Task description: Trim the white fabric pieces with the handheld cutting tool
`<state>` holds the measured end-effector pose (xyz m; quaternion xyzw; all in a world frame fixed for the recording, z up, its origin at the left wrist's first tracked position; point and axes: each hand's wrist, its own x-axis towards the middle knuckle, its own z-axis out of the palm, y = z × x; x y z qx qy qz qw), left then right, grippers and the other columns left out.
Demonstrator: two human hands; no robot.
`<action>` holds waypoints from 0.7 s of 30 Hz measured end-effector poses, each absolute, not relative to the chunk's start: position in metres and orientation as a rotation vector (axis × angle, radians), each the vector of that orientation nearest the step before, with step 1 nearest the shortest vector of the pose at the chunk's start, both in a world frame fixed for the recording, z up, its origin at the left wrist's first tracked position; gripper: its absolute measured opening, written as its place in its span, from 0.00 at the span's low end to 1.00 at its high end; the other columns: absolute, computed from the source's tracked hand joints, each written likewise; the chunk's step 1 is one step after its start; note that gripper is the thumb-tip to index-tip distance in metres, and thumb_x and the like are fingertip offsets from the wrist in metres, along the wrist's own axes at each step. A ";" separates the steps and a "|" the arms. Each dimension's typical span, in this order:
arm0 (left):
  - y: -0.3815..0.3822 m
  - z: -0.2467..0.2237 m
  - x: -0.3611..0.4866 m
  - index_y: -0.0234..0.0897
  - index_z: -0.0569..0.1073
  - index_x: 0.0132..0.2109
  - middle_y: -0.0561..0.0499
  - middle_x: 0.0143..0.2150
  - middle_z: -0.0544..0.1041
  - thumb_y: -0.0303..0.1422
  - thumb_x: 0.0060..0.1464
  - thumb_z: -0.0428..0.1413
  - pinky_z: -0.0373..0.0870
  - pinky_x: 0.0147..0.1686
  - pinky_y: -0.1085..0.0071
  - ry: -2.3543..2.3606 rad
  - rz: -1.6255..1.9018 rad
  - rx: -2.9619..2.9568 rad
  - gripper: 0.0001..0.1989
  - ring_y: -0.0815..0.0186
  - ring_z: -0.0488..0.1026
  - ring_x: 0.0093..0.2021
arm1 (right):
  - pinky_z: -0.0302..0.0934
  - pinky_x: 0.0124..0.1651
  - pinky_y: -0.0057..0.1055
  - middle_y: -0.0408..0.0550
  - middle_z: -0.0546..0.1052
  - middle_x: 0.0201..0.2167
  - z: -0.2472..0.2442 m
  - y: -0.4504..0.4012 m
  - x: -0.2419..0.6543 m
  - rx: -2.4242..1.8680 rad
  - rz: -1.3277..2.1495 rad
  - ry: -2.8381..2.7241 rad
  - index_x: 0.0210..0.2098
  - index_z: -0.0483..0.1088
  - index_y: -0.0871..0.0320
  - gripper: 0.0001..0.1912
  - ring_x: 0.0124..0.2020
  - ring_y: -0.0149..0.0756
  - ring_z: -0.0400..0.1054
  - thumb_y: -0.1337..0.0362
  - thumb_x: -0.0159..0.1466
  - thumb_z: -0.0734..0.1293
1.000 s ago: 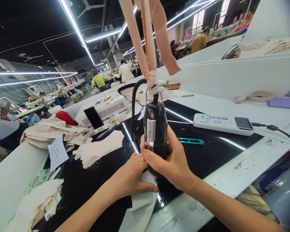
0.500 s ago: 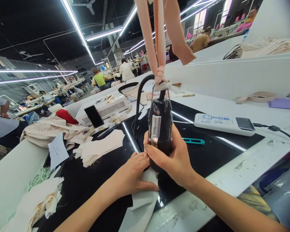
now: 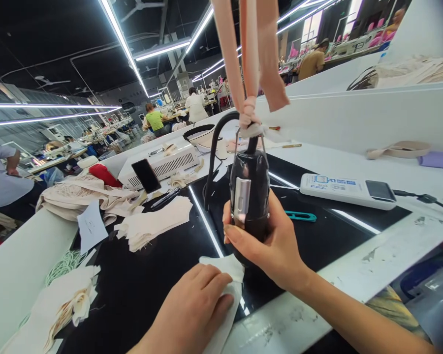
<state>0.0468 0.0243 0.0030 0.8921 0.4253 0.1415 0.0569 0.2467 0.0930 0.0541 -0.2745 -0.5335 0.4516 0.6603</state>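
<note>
In my right hand [image 3: 271,246] is a black corded power tool [image 3: 249,191] with a silver plate on its front. The fingers and thumb wrap round its body, and its lower end points down at the table. Pink fabric strips [image 3: 249,98] knotted at its top hold it from above. Close by on the left, my left hand [image 3: 195,305] is curled, its fingers and thumb closed on a white fabric piece [image 3: 225,268]. That fabric lies on the black tabletop, its far end near the tool's foot. The tool's tip is hidden.
Cut fabric pieces [image 3: 158,221] lie left, before a phone [image 3: 146,175] and a white vented box [image 3: 173,164]. A teal cutter [image 3: 300,216] and a white device with a screen [image 3: 347,191] lie right. White side walls border the table; people work at other tables beyond.
My left hand has drawn back towards me from beside the tool, its spread fingers now curled on the white fabric. The right hand still holds the tool in nearly the same place.
</note>
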 end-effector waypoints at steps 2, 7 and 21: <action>0.015 -0.001 0.045 0.38 0.79 0.60 0.47 0.49 0.85 0.27 0.76 0.61 0.89 0.53 0.58 1.266 0.394 2.757 0.10 0.55 0.86 0.46 | 0.64 0.26 0.34 0.39 0.76 0.30 0.055 0.093 0.248 -0.617 1.014 -1.206 0.40 0.70 0.48 0.16 0.26 0.36 0.68 0.60 0.57 0.78; 0.019 -0.006 0.026 0.41 0.79 0.63 0.46 0.56 0.86 0.21 0.78 0.52 0.85 0.61 0.63 1.167 0.419 2.817 0.17 0.58 0.85 0.55 | 0.68 0.28 0.35 0.39 0.77 0.31 0.056 0.093 0.252 -0.633 0.985 -1.210 0.41 0.70 0.48 0.16 0.26 0.35 0.69 0.59 0.60 0.80; 0.060 -0.006 0.027 0.36 0.80 0.65 0.41 0.65 0.84 0.21 0.76 0.54 0.82 0.67 0.61 1.154 0.561 2.641 0.18 0.57 0.84 0.64 | 0.74 0.25 0.35 0.44 0.81 0.35 0.028 0.084 0.258 -0.601 1.044 -1.235 0.48 0.77 0.46 0.19 0.26 0.39 0.74 0.48 0.66 0.83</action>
